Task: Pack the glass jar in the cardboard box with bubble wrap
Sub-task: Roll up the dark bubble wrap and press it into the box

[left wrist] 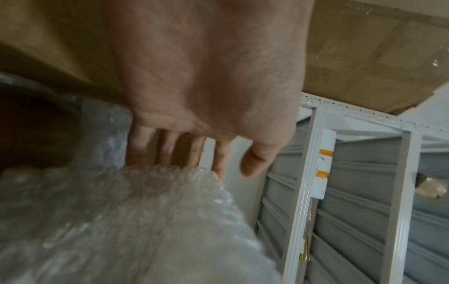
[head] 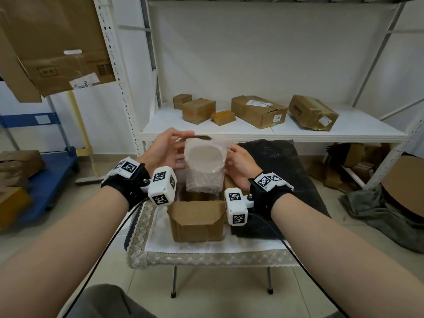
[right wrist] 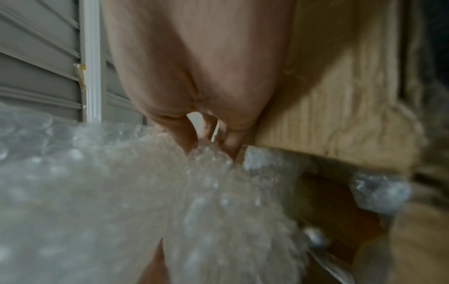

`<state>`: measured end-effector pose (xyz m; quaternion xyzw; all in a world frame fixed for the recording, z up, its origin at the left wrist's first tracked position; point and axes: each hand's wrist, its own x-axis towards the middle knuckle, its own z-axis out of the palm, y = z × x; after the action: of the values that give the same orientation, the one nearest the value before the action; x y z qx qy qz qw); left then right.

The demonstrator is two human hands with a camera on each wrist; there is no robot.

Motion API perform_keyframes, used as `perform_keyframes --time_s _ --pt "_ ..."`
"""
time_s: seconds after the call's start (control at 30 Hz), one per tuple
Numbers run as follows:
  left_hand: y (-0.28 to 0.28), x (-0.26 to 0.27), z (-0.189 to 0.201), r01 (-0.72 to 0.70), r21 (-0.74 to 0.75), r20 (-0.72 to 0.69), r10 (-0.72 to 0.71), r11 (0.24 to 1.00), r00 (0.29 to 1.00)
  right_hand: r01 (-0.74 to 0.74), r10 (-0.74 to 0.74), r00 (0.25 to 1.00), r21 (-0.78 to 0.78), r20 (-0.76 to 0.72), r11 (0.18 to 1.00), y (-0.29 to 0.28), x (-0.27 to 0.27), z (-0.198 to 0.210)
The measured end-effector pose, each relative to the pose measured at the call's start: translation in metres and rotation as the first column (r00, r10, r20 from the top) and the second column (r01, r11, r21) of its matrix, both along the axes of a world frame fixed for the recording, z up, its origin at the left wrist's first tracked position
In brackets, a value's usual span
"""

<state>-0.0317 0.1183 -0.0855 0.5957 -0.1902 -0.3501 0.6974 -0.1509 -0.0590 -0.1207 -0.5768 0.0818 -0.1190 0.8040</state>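
Observation:
The glass jar (head: pixel 204 157) is swathed in bubble wrap (head: pixel 205 181) and held tilted, a pale round end facing me, just above the open cardboard box (head: pixel 197 222). My left hand (head: pixel 171 149) lies against the bundle's left side with fingers (left wrist: pixel 167 151) straight and thumb apart, touching the wrap (left wrist: pixel 121 221). My right hand (head: pixel 238 160) is on the bundle's right side. In the right wrist view its fingertips (right wrist: pixel 230 144) pinch a fold of wrap (right wrist: pixel 97 192). The glass itself is hidden by the wrap.
The box stands on a small table with a white lace-edged cloth (head: pixel 160 249). A black mat (head: pixel 275 161) lies to the right. Behind is a white shelf (head: pixel 275 135) with several cardboard boxes (head: pixel 259 111). A blue cart (head: pixel 46 171) stands at the left.

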Motion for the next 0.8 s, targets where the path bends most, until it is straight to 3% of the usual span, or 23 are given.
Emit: perform_keyframes --time_s 0.07,0.13,0.2,0.33,0.43,0.53,0.6,0.67,0.8 --pt "0.003 -0.001 0.003 0.051 0.162 0.060 -0.061 0.985 0.996 0.012 -0.013 1.000 -0.020 -0.012 1.000 -0.002 0.002 -0.001" --pt "0.005 -0.004 0.005 0.180 0.331 0.115 -0.229 0.926 0.967 0.025 -0.025 1.000 -0.021 -0.015 0.999 0.000 0.004 -0.003" --pt "0.003 -0.007 0.007 0.260 0.409 0.131 -0.339 0.875 0.932 0.030 -0.030 1.000 -0.013 -0.004 0.999 0.001 0.005 -0.003" --pt "-0.005 -0.018 0.013 0.138 0.411 0.201 -0.238 0.901 0.950 0.003 -0.003 1.000 -0.019 -0.007 1.000 0.004 0.004 -0.001" --pt "-0.003 -0.015 0.012 0.188 0.383 0.175 -0.271 0.905 0.946 -0.016 0.014 0.999 -0.059 -0.033 0.998 0.002 0.005 -0.003" --pt "-0.001 -0.007 0.013 0.147 0.321 0.118 -0.193 0.936 0.974 0.006 -0.009 0.998 -0.057 -0.055 0.998 0.004 0.006 -0.004" --pt "0.000 -0.005 0.012 0.212 0.311 0.121 -0.260 0.926 0.958 0.028 -0.031 0.998 -0.050 -0.058 0.998 0.007 0.006 -0.002" --pt "0.002 -0.007 0.012 0.238 0.372 0.154 -0.313 0.897 0.937 0.021 -0.023 0.999 -0.054 -0.048 0.998 0.010 0.005 0.000" --pt "0.000 -0.007 0.016 0.105 0.492 0.260 -0.261 0.864 0.930 -0.014 0.006 0.998 -0.114 -0.069 0.993 0.008 0.006 0.001"
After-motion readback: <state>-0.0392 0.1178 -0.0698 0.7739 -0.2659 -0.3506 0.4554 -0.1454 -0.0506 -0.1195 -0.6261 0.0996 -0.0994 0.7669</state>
